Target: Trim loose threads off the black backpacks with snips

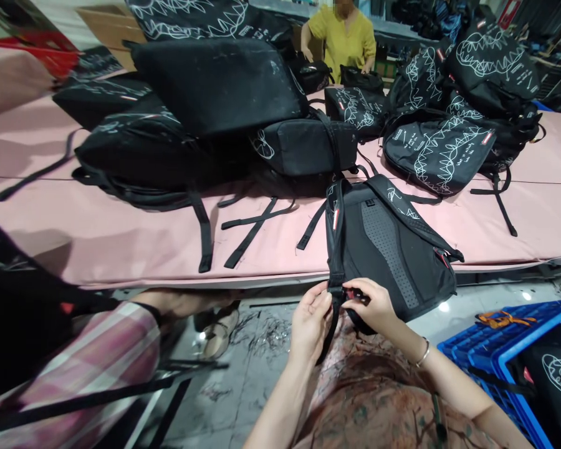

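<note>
A black backpack [388,249] with a grey mesh back panel hangs off the near edge of the pink table [98,237], its back panel up. My left hand [311,321] pinches the lower end of its shoulder strap [335,237]. My right hand [374,305] is closed on the strap's buckle area right beside it, with a small red piece showing between the fingers. Both hands meet below the table edge, over my lap.
Several black backpacks [215,112] with white scribble print are piled across the table, straps trailing. A person in a yellow top [343,37] works at the far side. Another person's plaid sleeve [75,368] is at left. A blue crate [518,355] with a bag stands at right.
</note>
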The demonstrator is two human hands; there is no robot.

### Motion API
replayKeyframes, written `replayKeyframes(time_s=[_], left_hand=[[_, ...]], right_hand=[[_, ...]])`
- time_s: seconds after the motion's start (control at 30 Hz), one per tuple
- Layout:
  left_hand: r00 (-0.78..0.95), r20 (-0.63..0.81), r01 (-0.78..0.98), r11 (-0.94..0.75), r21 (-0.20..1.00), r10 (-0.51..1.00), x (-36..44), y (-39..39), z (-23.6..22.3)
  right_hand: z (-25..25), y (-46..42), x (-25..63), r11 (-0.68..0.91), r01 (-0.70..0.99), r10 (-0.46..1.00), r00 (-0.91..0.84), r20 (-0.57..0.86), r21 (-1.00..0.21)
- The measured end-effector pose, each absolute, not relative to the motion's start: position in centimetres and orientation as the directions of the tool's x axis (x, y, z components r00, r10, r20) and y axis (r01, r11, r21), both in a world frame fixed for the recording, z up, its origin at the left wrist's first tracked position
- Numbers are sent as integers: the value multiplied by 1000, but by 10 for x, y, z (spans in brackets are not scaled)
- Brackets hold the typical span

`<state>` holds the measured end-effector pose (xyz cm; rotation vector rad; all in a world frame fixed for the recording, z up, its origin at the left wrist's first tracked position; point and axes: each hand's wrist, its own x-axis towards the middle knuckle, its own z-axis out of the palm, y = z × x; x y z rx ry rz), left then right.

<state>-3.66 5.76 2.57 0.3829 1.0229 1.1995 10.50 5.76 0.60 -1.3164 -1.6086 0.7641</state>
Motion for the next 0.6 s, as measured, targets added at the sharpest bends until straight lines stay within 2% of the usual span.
replayKeyframes(time_s=[0.17,0.33,0.4,0.5,0.6], left_hand=[[-91,-409,-540,300,786,908,-40,61,24],[-100,-443,-585,308,750,891,-38,74,17],[-83,-465,-601,328,729,882,-39,79,15],[-54,-477,-604,351,716,877,-43,83,14],[-34,-455,-573,356,738,890,-43,82,14]], right_hand=[[-13,56,90,293,638,944,-73,323,-713],[-31,51,77,305,666,908,13,419,-681],[-29,49,78,343,617,905,-16,424,-708],[-19,51,85,385,410,917,-72,391,-827],[-13,58,89,193,233,971,96,220,-953]])
